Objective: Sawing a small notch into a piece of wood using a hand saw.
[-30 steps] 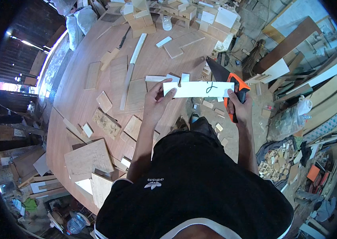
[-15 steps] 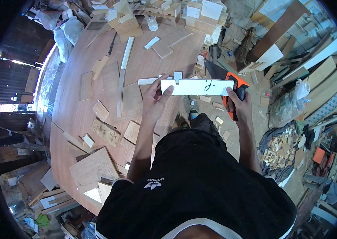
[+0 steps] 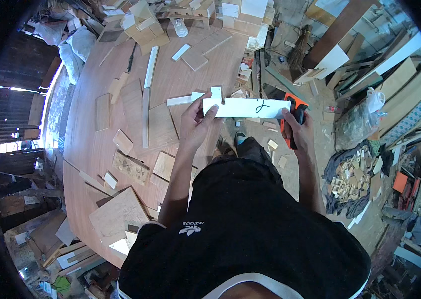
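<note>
A narrow white board (image 3: 242, 108), with a dark handwritten mark towards its right end, is held level in front of me. My left hand (image 3: 196, 125) is closed on its left end, thumb on the face, beside a small notch in the upper edge. At the other end my right hand (image 3: 300, 130) is closed round a handsaw (image 3: 297, 103) with an orange and black handle, its thumb also pressing the board. The saw's dark blade points up and away, partly hidden behind the handle. Past my left fingers, a white strip (image 3: 179, 100) lies on the table.
The large wooden table (image 3: 86, 169) carries several loose boards and offcuts, a long strip (image 3: 146, 112) and a clear plastic cup (image 3: 180, 29). Wooden assemblies (image 3: 145, 27) stand at its far end. To my right are a cloth heaped with offcuts (image 3: 352, 174), a plastic bag (image 3: 360, 124) and leaning planks.
My view has shifted a little, so the table and its pieces sit further left. Both hands keep their hold, and the board has tilted slightly with its left end nearly unmoved.
</note>
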A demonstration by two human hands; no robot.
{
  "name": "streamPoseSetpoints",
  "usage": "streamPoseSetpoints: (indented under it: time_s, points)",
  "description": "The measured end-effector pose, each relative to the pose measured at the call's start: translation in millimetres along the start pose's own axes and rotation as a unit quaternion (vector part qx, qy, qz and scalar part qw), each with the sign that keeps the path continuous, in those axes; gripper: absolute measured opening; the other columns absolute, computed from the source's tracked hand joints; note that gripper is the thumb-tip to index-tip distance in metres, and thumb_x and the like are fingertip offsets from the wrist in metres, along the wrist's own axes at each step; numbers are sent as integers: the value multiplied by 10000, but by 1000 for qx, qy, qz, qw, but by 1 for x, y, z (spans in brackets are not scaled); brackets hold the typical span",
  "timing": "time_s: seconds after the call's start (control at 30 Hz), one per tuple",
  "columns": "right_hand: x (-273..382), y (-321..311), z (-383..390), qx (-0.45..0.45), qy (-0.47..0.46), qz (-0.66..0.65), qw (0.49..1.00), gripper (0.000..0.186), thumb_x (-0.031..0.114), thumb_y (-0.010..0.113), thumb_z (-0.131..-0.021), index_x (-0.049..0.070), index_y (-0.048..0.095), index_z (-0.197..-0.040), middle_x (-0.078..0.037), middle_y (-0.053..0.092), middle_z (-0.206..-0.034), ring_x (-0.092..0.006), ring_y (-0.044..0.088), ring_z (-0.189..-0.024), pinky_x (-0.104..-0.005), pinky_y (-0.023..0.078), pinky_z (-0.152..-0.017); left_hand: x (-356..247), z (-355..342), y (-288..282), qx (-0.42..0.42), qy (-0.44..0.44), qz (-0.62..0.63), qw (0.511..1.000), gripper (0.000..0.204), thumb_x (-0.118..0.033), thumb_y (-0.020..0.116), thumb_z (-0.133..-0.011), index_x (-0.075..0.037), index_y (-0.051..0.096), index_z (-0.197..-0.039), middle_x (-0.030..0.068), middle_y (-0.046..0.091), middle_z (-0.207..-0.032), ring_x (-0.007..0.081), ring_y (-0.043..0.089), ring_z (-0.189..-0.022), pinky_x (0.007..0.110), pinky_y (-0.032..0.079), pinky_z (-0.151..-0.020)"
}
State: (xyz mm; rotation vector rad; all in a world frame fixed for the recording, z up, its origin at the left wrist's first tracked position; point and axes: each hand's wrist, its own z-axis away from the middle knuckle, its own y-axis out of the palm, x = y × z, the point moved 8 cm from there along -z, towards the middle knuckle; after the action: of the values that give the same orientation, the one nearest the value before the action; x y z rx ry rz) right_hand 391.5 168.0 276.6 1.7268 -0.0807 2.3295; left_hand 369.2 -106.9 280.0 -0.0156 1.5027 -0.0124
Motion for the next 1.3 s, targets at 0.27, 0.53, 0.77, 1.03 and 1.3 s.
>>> streamPoseSetpoints:
  time_s: [0.27,0.53,0.77,1.03,1.3]
  points:
    - [0,3,1,1,-8,4,1000,199,161,680,-839,39,522,-843,7,476,-514,-73,416,-374,-239,348,-362,2,0,-4,-6,2,7,1000,384,-108,624,-884,-13,533,-1246,57,628,-1010,95,579,-901,220,458,-788]
    - [-11,2,-5,9,8,-8,1000,260,168,714,-816,23,515,-901,-5,500,-551,-80,437,-384,-242,379,-363,-1,5,-4,4,5,36,999,398,-139,656,-867,-34,541,-1233,64,619,-1033,120,565,-951,236,443,-832]
    - [-7,5,-6,4,-1,-3,1000,249,165,708,-821,28,512,-891,0,491,-543,-77,429,-383,-244,364,-363,4,3,-7,-14,8,36,999,431,-143,655,-870,-27,515,-1262,75,618,-1035,117,565,-943,238,451,-814]
    - [-1,10,-4,10,-11,-40,999,296,297,639,-882,29,519,-848,-2,487,-537,-77,423,-383,-241,359,-367,17,-1,-8,-29,-28,42,998,392,-146,594,-911,-19,493,-1268,60,606,-965,104,562,-827,226,471,-740]
    - [-11,3,-9,-12,14,-64,998,352,361,604,-895,14,556,-859,-29,548,-603,-79,452,-401,-226,373,-373,23,-1,6,-14,-28,237,971,341,-133,473,-964,-54,470,-1296,46,547,-1111,120,503,-932,261,426,-843]
